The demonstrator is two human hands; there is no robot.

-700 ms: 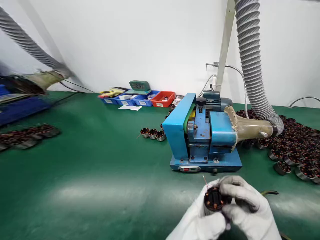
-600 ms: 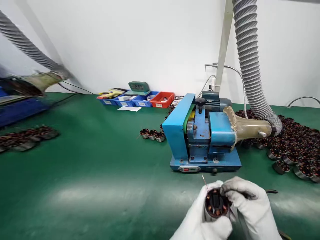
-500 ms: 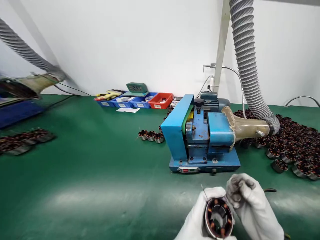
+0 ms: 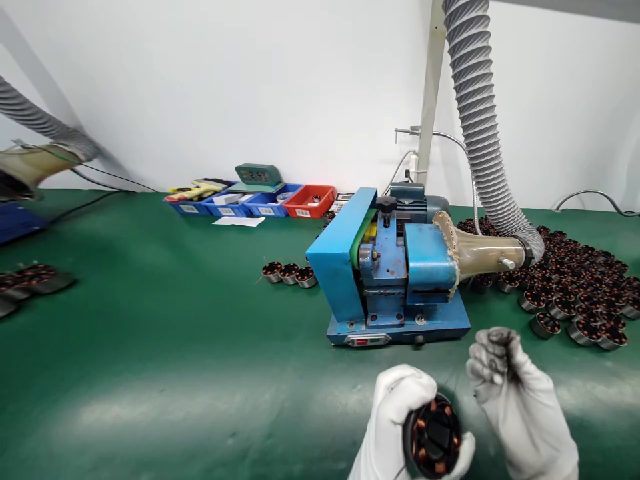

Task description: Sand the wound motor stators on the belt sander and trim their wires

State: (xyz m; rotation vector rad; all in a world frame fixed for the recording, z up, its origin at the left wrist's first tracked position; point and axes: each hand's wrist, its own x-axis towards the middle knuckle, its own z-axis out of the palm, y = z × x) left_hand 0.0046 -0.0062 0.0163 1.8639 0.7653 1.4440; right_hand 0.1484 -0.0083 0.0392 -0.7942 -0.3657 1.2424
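Observation:
My left hand (image 4: 395, 407), in a white glove, grips a motor stator (image 4: 434, 437) near the bottom of the view. The stator is a dark ring with copper windings around its inner side, its open face turned up towards me. A thin wire shows at its lower left. Just to the right, apart from the stator, my right hand (image 4: 515, 393) is raised with curled, pressed fingers. Its gloved fingertips are stained black, and whatever they may hold is hidden. Both hands are in front of the blue belt grinder (image 4: 390, 267).
Many stators (image 4: 575, 280) crowd the right side of the green table (image 4: 165, 320). A short row of stators (image 4: 289, 273) lies left of the grinder. Blue bins (image 4: 267, 208), a red bin (image 4: 310, 201) and a clock (image 4: 259, 175) line the wall. A grey hose (image 4: 480, 100) reaches the grinder's duct.
My right hand has drawn away from the stator to the right. The stator has tilted in my left hand. The view has swung slightly right.

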